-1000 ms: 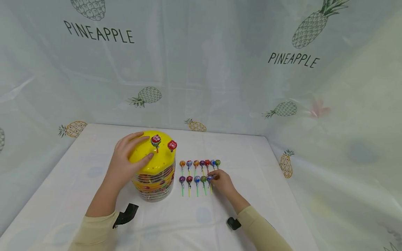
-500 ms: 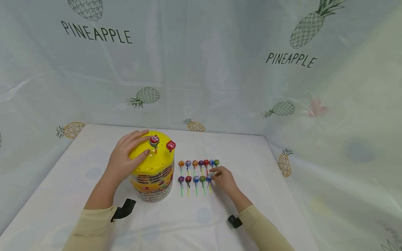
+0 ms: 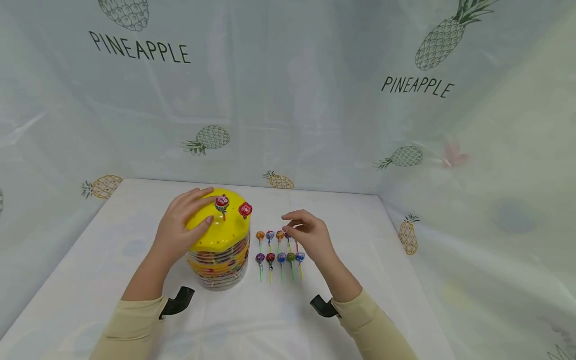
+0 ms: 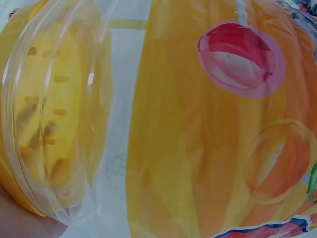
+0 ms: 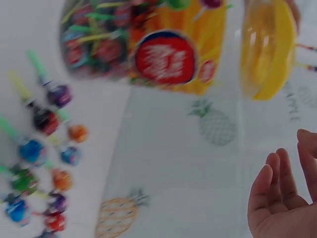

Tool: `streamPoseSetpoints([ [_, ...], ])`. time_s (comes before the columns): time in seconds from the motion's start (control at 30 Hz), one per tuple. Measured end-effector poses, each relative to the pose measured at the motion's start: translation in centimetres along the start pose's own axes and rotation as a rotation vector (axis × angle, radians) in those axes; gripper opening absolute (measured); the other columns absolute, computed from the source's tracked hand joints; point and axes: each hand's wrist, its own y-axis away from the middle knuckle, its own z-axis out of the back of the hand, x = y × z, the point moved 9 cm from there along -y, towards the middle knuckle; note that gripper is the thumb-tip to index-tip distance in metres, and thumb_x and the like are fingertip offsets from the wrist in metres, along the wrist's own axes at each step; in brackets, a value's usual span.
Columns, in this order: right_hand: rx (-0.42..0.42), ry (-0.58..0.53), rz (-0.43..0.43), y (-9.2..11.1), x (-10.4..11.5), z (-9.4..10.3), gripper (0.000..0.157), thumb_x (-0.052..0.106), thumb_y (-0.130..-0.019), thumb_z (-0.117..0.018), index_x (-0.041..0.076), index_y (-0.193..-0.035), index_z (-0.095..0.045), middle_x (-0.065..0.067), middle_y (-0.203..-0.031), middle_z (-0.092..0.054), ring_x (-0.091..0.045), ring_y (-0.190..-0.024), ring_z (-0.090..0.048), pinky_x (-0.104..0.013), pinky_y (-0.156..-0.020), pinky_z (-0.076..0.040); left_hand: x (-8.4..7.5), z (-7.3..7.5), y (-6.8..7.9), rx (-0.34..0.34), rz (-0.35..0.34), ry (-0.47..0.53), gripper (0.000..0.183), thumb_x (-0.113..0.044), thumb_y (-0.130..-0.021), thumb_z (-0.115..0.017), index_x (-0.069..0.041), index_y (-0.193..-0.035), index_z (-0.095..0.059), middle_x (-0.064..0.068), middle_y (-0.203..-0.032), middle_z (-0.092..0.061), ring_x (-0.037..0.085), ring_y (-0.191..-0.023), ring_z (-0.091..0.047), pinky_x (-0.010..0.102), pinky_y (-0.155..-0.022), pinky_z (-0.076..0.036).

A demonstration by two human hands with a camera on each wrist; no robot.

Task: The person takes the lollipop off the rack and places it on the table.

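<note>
A large clear candy jar (image 3: 221, 272) with a printed label stands upright, topped by a yellow lid (image 3: 219, 236). Two lollipops with red wrappers, one of them this lollipop (image 3: 245, 210), stand stuck in the lid. My left hand (image 3: 182, 222) rests on the lid's left side, fingers and thumb spread over its top. My right hand (image 3: 311, 239) is raised above the far row of lollipops, index finger and thumb apart; nothing shows between them. In the right wrist view the same hand (image 5: 280, 213) is partly cut off, its visible fingers loosely straight.
Two rows of wrapped lollipops lie right of the jar, among them a blue one (image 3: 300, 257) in the near row and an orange one (image 3: 260, 235) in the far row. Beneath is a white-covered table (image 3: 252, 320). A pineapple-print curtain (image 3: 288, 100) hangs behind.
My right hand has lifted from the right end of the lollipop rows and moved up and left. My left thumb has slid slightly back along the lid; that hand otherwise stays put.
</note>
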Motion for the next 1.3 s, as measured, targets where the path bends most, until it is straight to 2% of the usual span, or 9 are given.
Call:
streamPoseSetpoints([
  [0.17,0.016,-0.106,0.091,-0.4,3.8,-1.5,0.019,0.002,-0.087,-0.071,0.000,-0.107,-0.071,-0.014,-0.107,-0.063,-0.024,-0.092,-0.059,-0.027,-0.079,-0.055,0.0,0.0,0.1,-0.015,-0.013,0.002,0.041,-0.016,-0.087,-0.063,-0.010,-0.128,-0.064,0.006,-0.143,-0.050,0.035,-0.137,-0.032,0.069,-0.103,-0.027],
  [0.4,0.030,-0.157,0.138,-1.2,6.4,-3.3,0.021,0.004,-0.086,-0.073,0.001,-0.107,-0.071,-0.007,-0.108,-0.064,-0.024,-0.092,-0.060,-0.033,-0.083,-0.055,0.0,0.0,0.1,-0.029,-0.020,0.015,0.039,-0.015,-0.088,-0.062,-0.010,-0.127,-0.064,0.006,-0.143,-0.051,0.033,-0.137,-0.032,0.068,-0.104,-0.026],
  [0.63,0.071,-0.165,0.124,-1.9,6.9,-5.0,0.024,0.010,-0.087,-0.074,0.006,-0.111,-0.070,-0.003,-0.110,-0.063,-0.024,-0.096,-0.060,-0.033,-0.086,-0.055,0.0,-0.1,0.1,-0.033,-0.018,0.013,0.039,-0.015,-0.088,-0.061,-0.009,-0.126,-0.065,0.006,-0.143,-0.051,0.034,-0.137,-0.033,0.068,-0.105,-0.026],
  [0.9,0.134,-0.174,0.142,-2.4,7.5,-6.5,0.029,0.009,-0.087,-0.074,0.006,-0.115,-0.070,-0.004,-0.111,-0.064,-0.021,-0.099,-0.059,-0.036,-0.088,-0.054,-0.1,0.2,0.2,-0.042,-0.018,0.009,0.038,-0.013,-0.088,-0.061,-0.007,-0.125,-0.065,0.008,-0.142,-0.052,0.034,-0.137,-0.033,0.067,-0.105,-0.026],
  [1.3,0.128,-0.154,0.094,-2.7,7.1,-6.9,0.030,0.010,-0.087,-0.075,0.006,-0.116,-0.070,-0.003,-0.109,-0.066,-0.019,-0.097,-0.061,-0.038,-0.088,-0.054,-0.1,0.1,0.1,-0.047,-0.014,0.014,0.037,-0.013,-0.088,-0.061,-0.007,-0.125,-0.065,0.008,-0.142,-0.052,0.034,-0.137,-0.033,0.067,-0.106,-0.026],
])
